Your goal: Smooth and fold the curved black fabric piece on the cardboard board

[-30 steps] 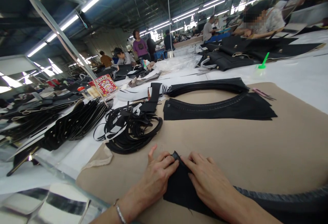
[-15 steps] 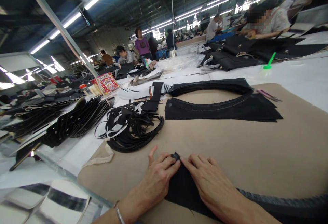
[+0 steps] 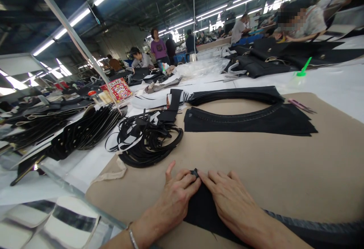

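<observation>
I see the black cut panel [image 3: 201, 207] lying toward the near edge of the tan mat [image 3: 256, 158]. The left hand [image 3: 176, 196] closes thumb and forefinger on its tip, apparently to steady it; the right hand [image 3: 231, 197], fingers loosely bent, seemingly braces it; whether it pinches, I cannot tell.

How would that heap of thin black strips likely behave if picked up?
The heap of thin black strips would probably flop, since many curve in loops. It may also tangle, as strips cross and ends stick out.
</observation>
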`<action>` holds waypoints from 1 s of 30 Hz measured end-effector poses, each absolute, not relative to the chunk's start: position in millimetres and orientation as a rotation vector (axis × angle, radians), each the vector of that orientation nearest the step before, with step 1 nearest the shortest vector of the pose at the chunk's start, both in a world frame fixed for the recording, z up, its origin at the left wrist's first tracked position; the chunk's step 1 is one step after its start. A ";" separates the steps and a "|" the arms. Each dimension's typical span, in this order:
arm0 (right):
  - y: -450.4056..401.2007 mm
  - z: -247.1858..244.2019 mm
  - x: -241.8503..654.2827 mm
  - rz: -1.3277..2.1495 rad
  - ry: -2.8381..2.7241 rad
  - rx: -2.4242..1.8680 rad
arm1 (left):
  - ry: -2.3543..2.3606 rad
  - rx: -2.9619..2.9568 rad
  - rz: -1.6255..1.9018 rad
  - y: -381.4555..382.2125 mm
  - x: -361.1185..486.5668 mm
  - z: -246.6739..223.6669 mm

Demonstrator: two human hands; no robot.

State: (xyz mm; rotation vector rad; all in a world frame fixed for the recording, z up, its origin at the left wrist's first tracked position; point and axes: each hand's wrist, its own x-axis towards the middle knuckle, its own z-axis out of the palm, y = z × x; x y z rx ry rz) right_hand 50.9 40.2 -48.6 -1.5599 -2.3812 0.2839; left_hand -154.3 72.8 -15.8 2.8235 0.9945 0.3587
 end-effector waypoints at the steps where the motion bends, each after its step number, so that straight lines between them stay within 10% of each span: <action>1: 38.9 -49.9 50.5 0.269 -2.371 -1.564 | 0.996 2.829 0.361 72.6 -154.4 -16.5; 30: 27.9 -3.2 68.0 0.604 -2.182 -1.698 | 1.215 2.588 0.696 68.9 -129.2 -7.7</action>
